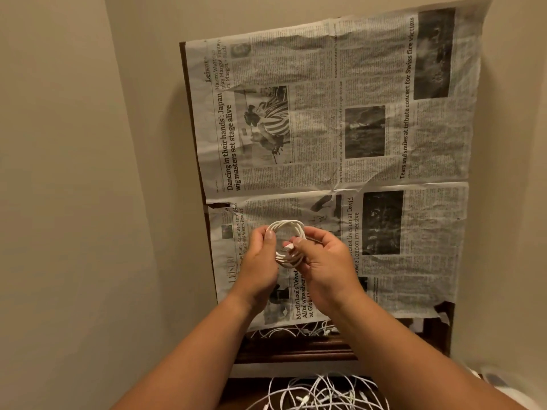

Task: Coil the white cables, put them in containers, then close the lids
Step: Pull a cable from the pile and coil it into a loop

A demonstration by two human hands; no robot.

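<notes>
White cable coil between left hand and right hand, both pinching it.

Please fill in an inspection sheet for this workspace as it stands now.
Surface: dark wooden table, covered by a creased newspaper.
Job's things: one coiled white cable, held above the paper; no containers or lids clearly seen.
Clutter: nothing seen.
Grippers: left hand grips the coil's left side; right hand holds its right side, fingers at the connector end.
Cables: loose white cables tangled in a pile below the table's near edge, more lying on that edge.
Surroundings: plain beige walls.
</notes>
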